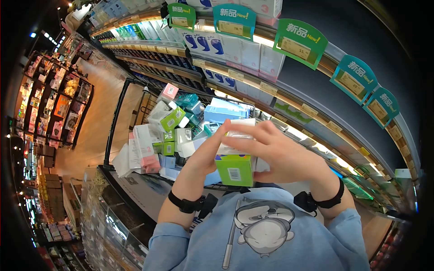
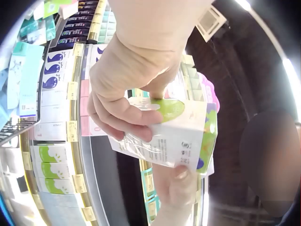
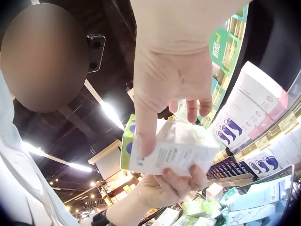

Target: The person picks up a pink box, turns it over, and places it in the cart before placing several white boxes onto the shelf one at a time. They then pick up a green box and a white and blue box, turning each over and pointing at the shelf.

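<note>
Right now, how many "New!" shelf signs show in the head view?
5, left to right: small green sign, first teal sign, large green sign, second teal sign and lowest teal sign, far right. None looks hidden.

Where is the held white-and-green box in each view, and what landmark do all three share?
Head: white-and-green box just right of centre, green end toward the bottom.
Left wrist: white-and-green box right of centre, green end rightward.
Right wrist: white-and-green box slightly right of centre, green end leftward.
Shared landmark: purple-swirl shelf boxes, upper middle in head, upper left in left wrist, right side in right wrist.
</note>
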A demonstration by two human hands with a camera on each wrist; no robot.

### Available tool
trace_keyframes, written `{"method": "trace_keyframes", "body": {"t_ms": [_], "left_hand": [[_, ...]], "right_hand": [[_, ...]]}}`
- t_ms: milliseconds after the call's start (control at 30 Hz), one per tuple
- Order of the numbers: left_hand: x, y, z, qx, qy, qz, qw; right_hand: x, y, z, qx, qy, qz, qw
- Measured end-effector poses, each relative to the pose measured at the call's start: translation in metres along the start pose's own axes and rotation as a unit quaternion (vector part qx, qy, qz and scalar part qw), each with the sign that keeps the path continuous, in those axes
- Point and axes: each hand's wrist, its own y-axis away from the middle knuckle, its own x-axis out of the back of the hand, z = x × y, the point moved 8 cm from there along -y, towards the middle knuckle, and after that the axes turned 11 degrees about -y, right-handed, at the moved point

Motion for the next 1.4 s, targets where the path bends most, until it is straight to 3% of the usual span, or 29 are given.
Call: {"method": "trace_keyframes", "body": {"t_ms": [67, 100, 133, 167, 200, 267, 333, 400, 600, 1133, 1333, 1400], "left_hand": [[0.008, -0.004, -0.007, 0.017, -0.009, -0.029, 0.999], [0.023, -0.007, -0.014, 0.017, -0.054, 0.012, 0.998], [0.038, -0.009, -0.018, 0.016, -0.098, 0.052, 0.994], [0.054, -0.004, -0.014, -0.019, -0.121, 0.126, 0.984], [0.048, -0.001, -0.012, -0.024, -0.120, 0.122, 0.985], [0.016, 0.026, 0.037, -0.226, -0.363, 0.182, 0.886], [-0.028, 0.049, 0.059, -0.278, -0.371, 0.166, 0.870], [-0.057, 0.064, 0.074, -0.358, -0.513, 0.234, 0.744], [-0.065, 0.062, 0.078, -0.387, -0.478, 0.263, 0.743], [-0.063, 0.054, 0.082, -0.402, -0.478, 0.241, 0.743], [-0.069, 0.055, 0.086, -0.429, -0.513, 0.224, 0.709], [-0.063, 0.049, 0.080, -0.395, -0.505, 0.197, 0.742]], "right_hand": [[-0.009, 0.001, 0.004, 0.019, -0.005, -0.040, 0.999], [0.000, 0.003, 0.005, 0.018, -0.015, 0.020, 1.000], [-0.002, 0.006, 0.007, 0.019, -0.010, 0.018, 1.000], [0.007, 0.009, 0.009, 0.011, -0.019, 0.091, 0.996], [0.017, 0.014, 0.014, 0.003, -0.027, 0.164, 0.986], [0.019, 0.017, 0.016, 0.037, 0.000, 0.204, 0.978], [0.027, 0.025, 0.013, 0.064, 0.037, 0.300, 0.951], [0.022, 0.027, 0.017, 0.071, 0.051, 0.309, 0.947], [0.015, 0.037, 0.020, 0.128, 0.075, 0.398, 0.905], [0.016, 0.040, 0.018, 0.111, 0.101, 0.409, 0.900], [0.022, 0.040, 0.003, 0.085, 0.135, 0.390, 0.907], [0.023, 0.046, 0.008, 0.100, 0.123, 0.401, 0.902]]}}
